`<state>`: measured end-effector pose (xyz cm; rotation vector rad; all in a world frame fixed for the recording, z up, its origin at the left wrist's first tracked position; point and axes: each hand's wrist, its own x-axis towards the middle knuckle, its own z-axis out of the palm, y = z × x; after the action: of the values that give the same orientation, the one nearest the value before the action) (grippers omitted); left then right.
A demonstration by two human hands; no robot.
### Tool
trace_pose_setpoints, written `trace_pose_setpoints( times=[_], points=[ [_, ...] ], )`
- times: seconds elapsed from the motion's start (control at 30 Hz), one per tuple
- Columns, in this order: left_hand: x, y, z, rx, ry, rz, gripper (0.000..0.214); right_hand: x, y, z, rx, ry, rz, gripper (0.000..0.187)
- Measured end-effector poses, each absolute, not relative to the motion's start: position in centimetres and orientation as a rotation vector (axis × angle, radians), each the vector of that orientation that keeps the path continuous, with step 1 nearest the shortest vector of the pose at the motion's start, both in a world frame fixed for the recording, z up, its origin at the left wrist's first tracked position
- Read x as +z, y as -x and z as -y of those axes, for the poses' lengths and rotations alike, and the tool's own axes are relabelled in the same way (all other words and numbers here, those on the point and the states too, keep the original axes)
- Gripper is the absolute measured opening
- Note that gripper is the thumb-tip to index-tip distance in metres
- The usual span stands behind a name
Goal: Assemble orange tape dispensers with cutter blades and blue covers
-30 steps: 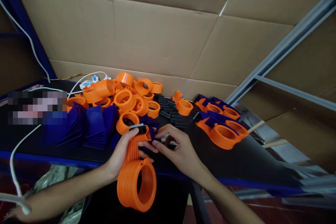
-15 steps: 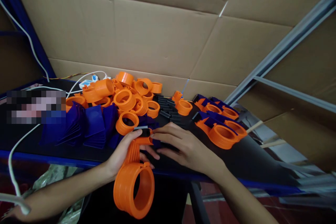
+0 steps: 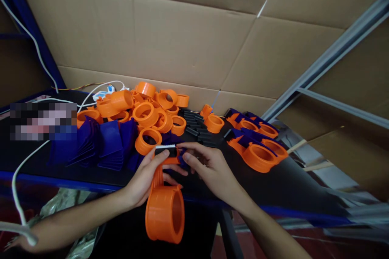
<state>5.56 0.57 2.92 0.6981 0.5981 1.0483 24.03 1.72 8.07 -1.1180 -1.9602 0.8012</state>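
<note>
Left hand (image 3: 144, 178) grips orange tape holder (image 3: 157, 212) by neck, ring down, before desk (image 3: 273, 188); right hand (image 3: 214, 166) curls at its head, hold unclear. Best: neck steady, my thumb clear of pale teeth (image 3: 165, 146).

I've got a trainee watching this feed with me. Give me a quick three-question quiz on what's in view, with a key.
1. True or false: the thumb of the left hand rests on the black part at the toothed end of the held orange piece.

2. Multiple choice: what colour are the flat plates stacked on the table, left of the hands?
A) green
B) dark blue
C) white

3. Fill in the blank: as seen in the picture, the orange pieces fitted with blue strips lie to the ____ of the small black parts.

Key: 1 true; 2 B; 3 right.
</note>
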Motion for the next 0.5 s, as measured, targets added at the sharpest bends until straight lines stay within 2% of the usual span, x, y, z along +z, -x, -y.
trace_pose_setpoints(
  times=[0.17,0.5],
  points=[
    [3.26,-5.85,-0.38,1.063,-0.715,-0.626,0.026,8.28,-23.56,-1.64,0.676,1.140,2.013,0.028],
    [3.31,-5.80,-0.41,1.033,-0.700,-0.667,0.033,7.80,-23.56,-1.42,0.538,1.163,2.057,0.029]
  ],
)
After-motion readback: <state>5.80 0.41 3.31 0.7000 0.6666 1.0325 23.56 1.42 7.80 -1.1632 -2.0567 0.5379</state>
